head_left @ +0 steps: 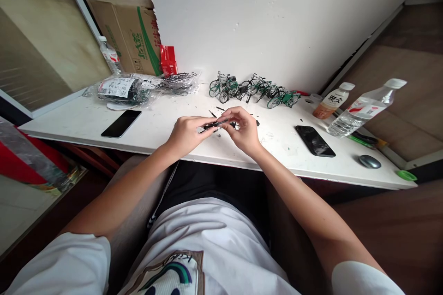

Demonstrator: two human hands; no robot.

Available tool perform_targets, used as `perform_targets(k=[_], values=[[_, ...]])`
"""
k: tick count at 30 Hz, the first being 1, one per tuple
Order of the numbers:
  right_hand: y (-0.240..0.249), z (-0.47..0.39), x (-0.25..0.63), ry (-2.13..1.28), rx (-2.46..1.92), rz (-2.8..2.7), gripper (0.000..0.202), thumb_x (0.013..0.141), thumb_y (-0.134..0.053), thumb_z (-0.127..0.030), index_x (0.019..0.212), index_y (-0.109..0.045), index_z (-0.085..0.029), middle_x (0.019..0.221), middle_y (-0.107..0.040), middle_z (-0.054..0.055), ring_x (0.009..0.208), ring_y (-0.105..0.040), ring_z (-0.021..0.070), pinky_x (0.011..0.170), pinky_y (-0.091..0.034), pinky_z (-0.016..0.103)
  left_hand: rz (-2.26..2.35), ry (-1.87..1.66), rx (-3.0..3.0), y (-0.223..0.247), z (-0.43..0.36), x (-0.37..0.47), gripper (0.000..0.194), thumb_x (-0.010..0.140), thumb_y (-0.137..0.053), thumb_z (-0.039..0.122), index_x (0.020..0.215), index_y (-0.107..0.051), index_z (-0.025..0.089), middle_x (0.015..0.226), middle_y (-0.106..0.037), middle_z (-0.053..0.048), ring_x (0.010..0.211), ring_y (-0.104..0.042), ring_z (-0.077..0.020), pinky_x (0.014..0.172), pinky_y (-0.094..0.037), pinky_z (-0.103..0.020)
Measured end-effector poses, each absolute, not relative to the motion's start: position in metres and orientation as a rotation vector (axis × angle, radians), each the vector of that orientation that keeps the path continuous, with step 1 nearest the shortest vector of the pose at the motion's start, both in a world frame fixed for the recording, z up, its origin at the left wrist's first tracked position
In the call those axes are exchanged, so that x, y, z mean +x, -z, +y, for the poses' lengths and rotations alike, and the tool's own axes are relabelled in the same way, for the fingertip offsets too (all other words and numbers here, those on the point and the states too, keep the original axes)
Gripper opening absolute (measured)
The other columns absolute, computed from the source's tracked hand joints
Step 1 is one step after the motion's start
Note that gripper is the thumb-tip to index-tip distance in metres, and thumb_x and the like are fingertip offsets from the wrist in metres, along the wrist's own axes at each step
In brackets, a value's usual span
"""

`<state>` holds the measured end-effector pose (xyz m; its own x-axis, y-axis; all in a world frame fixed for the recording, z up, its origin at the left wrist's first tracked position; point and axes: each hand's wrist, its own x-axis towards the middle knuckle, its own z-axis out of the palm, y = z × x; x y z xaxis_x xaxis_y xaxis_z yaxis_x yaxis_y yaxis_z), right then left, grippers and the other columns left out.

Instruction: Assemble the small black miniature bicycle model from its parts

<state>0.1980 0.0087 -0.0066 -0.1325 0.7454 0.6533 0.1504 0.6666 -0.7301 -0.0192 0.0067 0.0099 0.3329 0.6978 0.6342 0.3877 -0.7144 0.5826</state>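
Above the front edge of the white table (152, 140), my left hand (188, 133) and my right hand (242, 130) are pinched around one small, thin black part (215, 124). Its exact kind is too small to make out, and my fingertips cover both its ends. Small dark pieces (220, 109) lie scattered on the tabletop just beyond and under my hands. Farther back stand several miniature bicycles (228, 88) in green and black, grouped against the white panel.
At left lie a phone (121, 123) and plastic bags of parts (119, 90), before a cardboard box (129, 39) and a bottle (110, 55). At right are another phone (314, 140), a drink bottle (332, 100), a large water bottle (365, 108), a computer mouse (369, 161) and a green ring (406, 175).
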Motion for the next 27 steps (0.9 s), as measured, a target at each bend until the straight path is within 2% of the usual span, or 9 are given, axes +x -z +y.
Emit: perform_targets(k=[5, 10, 14, 16, 18, 21, 24, 27], values=[[0.007, 0.008, 0.198, -0.578, -0.723, -1.676, 0.027, 0.095, -0.08, -0.046, 0.111, -0.067, -0.028, 0.103, -0.075, 0.005, 0.1, -0.077, 0.0251, 0.09, -0.063, 0.043, 0.915, -1.324, 2.381, -0.006, 0.009, -0.023, 0.031, 0.093, -0.076, 0.033, 0.123, -0.085, 0.029, 0.121, -0.084, -0.008, 0.108, -0.081, -0.0282, 0.101, -0.06, -0.036], [0.007, 0.011, 0.201, -0.512, -0.785, -1.712, 0.028, 0.097, -0.077, -0.048, 0.114, -0.067, -0.028, 0.114, -0.074, 0.008, 0.109, -0.073, 0.0267, 0.091, -0.062, 0.043, 0.926, -1.253, 2.394, -0.008, 0.012, -0.027, 0.031, 0.093, -0.077, 0.032, 0.123, -0.085, 0.031, 0.122, -0.083, -0.008, 0.11, -0.081, -0.0282, 0.102, -0.06, -0.035], [0.014, 0.023, 0.211, -0.451, -0.839, -1.816, 0.038, 0.102, -0.068, -0.046, 0.134, -0.059, -0.028, 0.127, -0.072, 0.012, 0.117, -0.069, 0.0277, 0.093, -0.06, 0.045, 0.982, -1.35, 2.305, -0.01, 0.016, -0.03, 0.026, 0.09, -0.081, 0.037, 0.113, -0.087, 0.028, 0.116, -0.085, -0.008, 0.109, -0.081, -0.0295, 0.104, -0.06, -0.037], [0.02, 0.028, 0.216, -0.449, -0.89, -1.871, 0.039, 0.104, -0.066, -0.047, 0.135, -0.058, -0.026, 0.129, -0.072, 0.014, 0.119, -0.069, 0.0285, 0.096, -0.058, 0.047, 1.015, -1.408, 2.225, -0.011, 0.017, -0.031, 0.027, 0.089, -0.083, 0.04, 0.111, -0.088, 0.026, 0.116, -0.085, -0.008, 0.108, -0.081, -0.0298, 0.105, -0.061, -0.038], [0.025, 0.03, 0.217, -0.49, -0.929, -1.909, 0.044, 0.102, -0.069, -0.051, 0.136, -0.059, -0.025, 0.132, -0.072, 0.015, 0.123, -0.069, 0.0299, 0.1, -0.056, 0.048, 1.022, -1.446, 2.086, -0.014, 0.017, -0.031, 0.032, 0.087, -0.084, 0.043, 0.111, -0.087, 0.022, 0.116, -0.085, -0.009, 0.104, -0.082, -0.0299, 0.104, -0.063, -0.04], [0.029, 0.028, 0.211, -0.58, -0.937, -1.932, 0.068, 0.094, -0.079, -0.059, 0.147, -0.053, -0.026, 0.136, -0.071, 0.016, 0.13, -0.066, 0.0312, 0.102, -0.055, 0.046, 0.984, -1.468, 1.838, -0.017, 0.016, -0.027, 0.045, 0.081, -0.09, 0.048, 0.109, -0.086, 0.014, 0.111, -0.085, -0.012, 0.101, -0.082, -0.031, 0.1, -0.066, -0.043], [0.031, 0.025, 0.201, -0.56, -0.949, -1.896, 0.087, 0.086, -0.086, -0.063, 0.154, -0.044, -0.027, 0.127, -0.071, 0.013, 0.123, -0.068, 0.0296, 0.1, -0.055, 0.044, 0.965, -1.454, 1.697, -0.021, 0.015, -0.024, 0.053, 0.072, -0.096, 0.052, 0.103, -0.085, 0.011, 0.108, -0.084, -0.015, 0.103, -0.082, -0.033, 0.098, -0.067, -0.043], [0.032, 0.025, 0.195, -0.446, -0.972, -1.834, 0.084, 0.087, -0.084, -0.064, 0.151, -0.044, -0.028, 0.112, -0.071, 0.007, 0.106, -0.069, 0.0265, 0.096, -0.054, 0.042, 0.961, -1.445, 1.629, -0.023, 0.016, -0.023, 0.056, 0.066, -0.1, 0.052, 0.101, -0.085, 0.011, 0.109, -0.084, -0.016, 0.106, -0.081, -0.0347, 0.098, -0.067, -0.045]])
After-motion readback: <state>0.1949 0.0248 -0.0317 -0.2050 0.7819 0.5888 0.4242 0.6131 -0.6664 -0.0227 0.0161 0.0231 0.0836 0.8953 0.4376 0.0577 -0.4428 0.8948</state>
